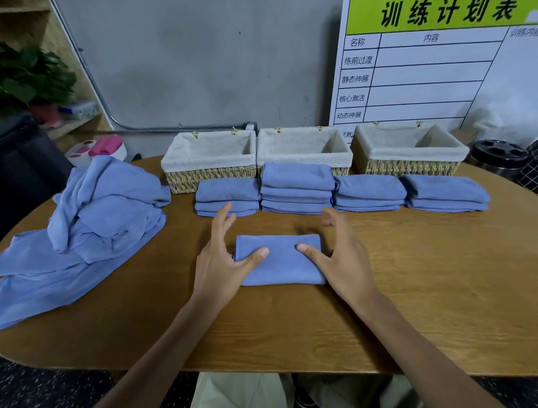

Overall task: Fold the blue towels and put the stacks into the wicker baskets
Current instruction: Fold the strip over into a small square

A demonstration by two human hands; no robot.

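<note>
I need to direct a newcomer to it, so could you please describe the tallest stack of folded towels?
Start at the three wicker baskets along the far edge of the table. Directly in front of the middle basket stands the tallest stack, second from the left in a row of four blue stacks. It alone rises above its neighbours, covering the basket's front wall.

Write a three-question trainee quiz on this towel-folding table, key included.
1. True or false: the wicker baskets already hold towels.
2. How many folded stacks stand in front of the baskets?
3. The unfolded pile lies on which side of the table: A left, B right, C centre?

Key: 1 false, all three show only their liners. 2 four. 3 A; both hands frame the folded towel at centre.
</note>
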